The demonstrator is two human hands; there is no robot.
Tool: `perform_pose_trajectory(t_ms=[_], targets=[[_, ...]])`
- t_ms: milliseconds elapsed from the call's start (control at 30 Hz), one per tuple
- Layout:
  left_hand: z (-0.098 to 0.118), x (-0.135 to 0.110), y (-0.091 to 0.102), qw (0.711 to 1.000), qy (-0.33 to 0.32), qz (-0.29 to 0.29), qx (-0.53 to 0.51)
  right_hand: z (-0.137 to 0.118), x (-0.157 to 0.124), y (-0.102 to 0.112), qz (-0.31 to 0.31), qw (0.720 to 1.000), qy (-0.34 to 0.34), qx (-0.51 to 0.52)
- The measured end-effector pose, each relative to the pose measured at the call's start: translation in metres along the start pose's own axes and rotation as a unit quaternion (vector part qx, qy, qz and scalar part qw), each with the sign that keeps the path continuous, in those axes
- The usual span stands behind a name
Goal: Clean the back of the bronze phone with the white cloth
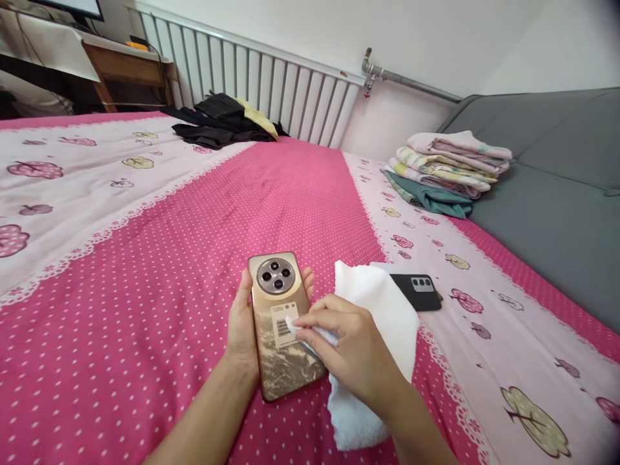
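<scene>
The left hand (241, 326) curls its fingers round a gold phone (283, 361); the right hand (351, 352) pinches a white cloth (382, 300) against its back, best wiped gently.

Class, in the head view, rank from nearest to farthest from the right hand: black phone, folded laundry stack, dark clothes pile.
1. black phone, just beside the right hand
2. folded laundry stack, right, by sofa
3. dark clothes pile, far end by radiator

Bright, even daylight, soft faint shadows, sharp focus, wide-angle bending toward the edges.
</scene>
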State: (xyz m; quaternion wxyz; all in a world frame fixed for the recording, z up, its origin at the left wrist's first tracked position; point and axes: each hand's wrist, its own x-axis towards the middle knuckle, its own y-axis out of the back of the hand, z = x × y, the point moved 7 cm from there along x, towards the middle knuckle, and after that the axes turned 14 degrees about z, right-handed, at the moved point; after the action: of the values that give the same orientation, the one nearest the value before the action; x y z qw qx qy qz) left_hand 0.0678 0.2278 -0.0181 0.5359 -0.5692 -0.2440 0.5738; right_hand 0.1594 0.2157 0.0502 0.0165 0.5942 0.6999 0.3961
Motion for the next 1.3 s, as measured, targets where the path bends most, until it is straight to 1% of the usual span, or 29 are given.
perform_pose_trajectory(t_ms=[133,200,267,333,400,533,633,767,867,1000,1133,1200,1300], targets=[[-0.013,-0.002,-0.004,0.999,0.039,-0.023,0.019,0.006,0.004,0.008,0.093,0.996,-0.003,-0.017],[-0.016,-0.002,-0.005,0.999,0.043,-0.024,0.023,0.009,0.005,0.012,0.135,0.991,-0.004,-0.025],[-0.018,-0.002,-0.005,0.998,0.043,-0.023,0.027,0.01,0.005,0.015,0.169,0.985,-0.002,-0.035],[-0.019,-0.002,-0.005,0.998,0.044,-0.023,0.03,0.01,0.004,0.015,0.188,0.981,0.0,-0.053],[-0.018,-0.002,-0.004,0.998,0.047,-0.019,0.031,0.008,0.004,0.013,0.187,0.98,0.001,-0.072],[-0.015,-0.002,-0.002,0.999,0.042,0.007,0.028,0.005,0.002,0.006,0.159,0.983,0.0,-0.089],[-0.014,-0.001,-0.002,0.999,0.036,0.021,0.025,0.001,-0.001,0.0,0.131,0.989,0.006,-0.074],[-0.013,0.0,0.0,0.999,0.023,0.034,0.031,-0.007,-0.005,-0.009,0.099,0.993,0.033,-0.046],[-0.015,0.001,0.002,0.998,0.022,0.043,0.042,-0.012,-0.007,-0.014,0.086,0.995,0.047,-0.019],[-0.02,0.0,0.0,0.997,0.025,0.048,0.047,-0.015,-0.006,-0.014,0.097,0.993,0.06,0.01],[-0.027,-0.005,-0.004,0.996,0.025,0.067,0.043,-0.018,-0.006,-0.009,0.135,0.987,0.076,0.033],[-0.03,-0.007,-0.006,0.996,0.029,0.066,0.048,-0.019,-0.006,-0.006,0.16,0.983,0.08,0.035],[-0.033,-0.008,-0.009,0.996,0.034,0.055,0.055,-0.019,-0.007,-0.004,0.179,0.981,0.075,0.025]])
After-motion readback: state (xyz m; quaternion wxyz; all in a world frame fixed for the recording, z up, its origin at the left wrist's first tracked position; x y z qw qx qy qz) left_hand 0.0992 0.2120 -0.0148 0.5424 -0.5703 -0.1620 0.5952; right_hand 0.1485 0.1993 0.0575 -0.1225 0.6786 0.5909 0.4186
